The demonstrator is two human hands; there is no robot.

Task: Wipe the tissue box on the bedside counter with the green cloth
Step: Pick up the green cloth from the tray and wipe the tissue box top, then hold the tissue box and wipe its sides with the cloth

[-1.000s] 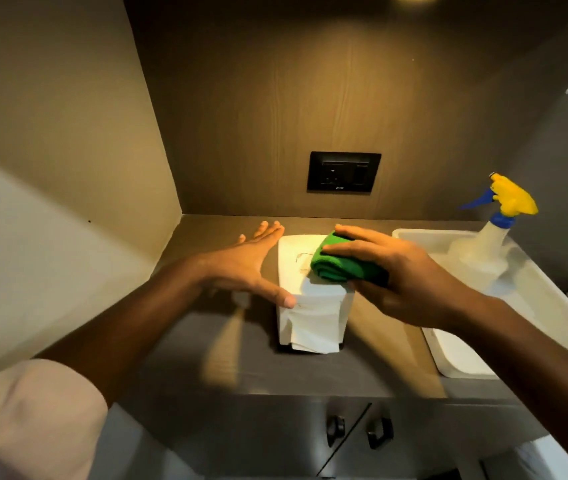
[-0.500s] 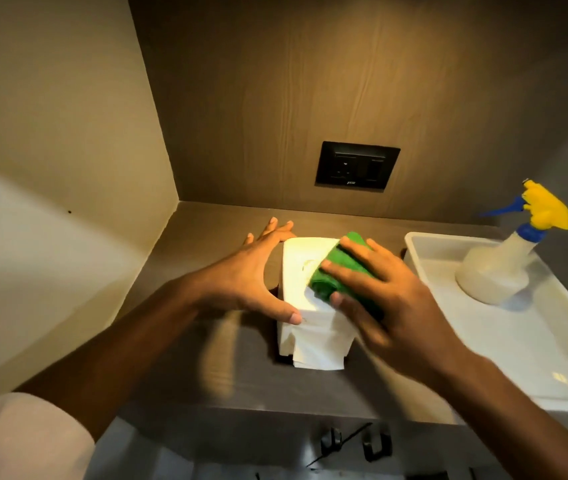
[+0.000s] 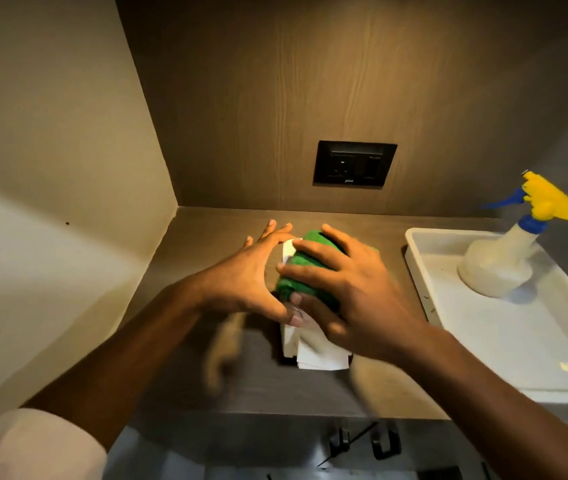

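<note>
A white tissue box point(image 3: 313, 355) stands on the brown bedside counter point(image 3: 206, 237), with a tissue hanging over its front. The folded green cloth point(image 3: 305, 268) lies on the box's top. My right hand point(image 3: 351, 292) presses the cloth down, fingers spread over it and thumb curled round its near edge. My left hand point(image 3: 248, 275) braces the box's left side, thumb against the front corner and fingers pointing toward the wall. Most of the box's top is hidden under cloth and hands.
A white tray point(image 3: 524, 344) sits to the right, holding a spray bottle point(image 3: 504, 261) with a yellow and blue trigger. A black socket plate point(image 3: 354, 164) is set in the wooden back wall. A side wall closes off the left. Cabinet handles point(image 3: 362, 443) show below the counter's front edge.
My right hand has slid the green cloth leftward and toward me across the box's top. The left hand stays braced against the box's side. The view has shifted closer.
</note>
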